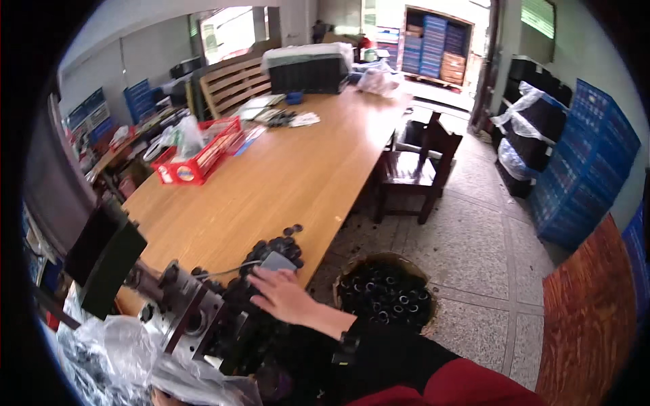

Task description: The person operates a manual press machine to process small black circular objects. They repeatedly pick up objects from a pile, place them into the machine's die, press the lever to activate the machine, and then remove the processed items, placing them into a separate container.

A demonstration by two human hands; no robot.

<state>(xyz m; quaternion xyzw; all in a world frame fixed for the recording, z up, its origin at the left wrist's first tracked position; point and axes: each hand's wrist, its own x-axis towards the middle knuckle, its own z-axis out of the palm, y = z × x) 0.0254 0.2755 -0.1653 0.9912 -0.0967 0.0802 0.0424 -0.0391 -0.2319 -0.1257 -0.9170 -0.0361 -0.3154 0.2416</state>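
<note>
Many small black pieces lie heaped just beyond the right hand in the head view, on a wooden table. That hand's fingers are spread apart by the near edge of a grey block (contact is unclear). Right of it, a basket holds black rings; left, beyond a metal machine, I cannot tell the mostly hidden left hand's grip.

Right hand: palm down, fingers extended and slightly spread toward the left. Wrist nearly straight; dark-sleeved forearm extends in from the near right. Left hand: only a sliver visible at the near left, pose indiscernible.
</note>
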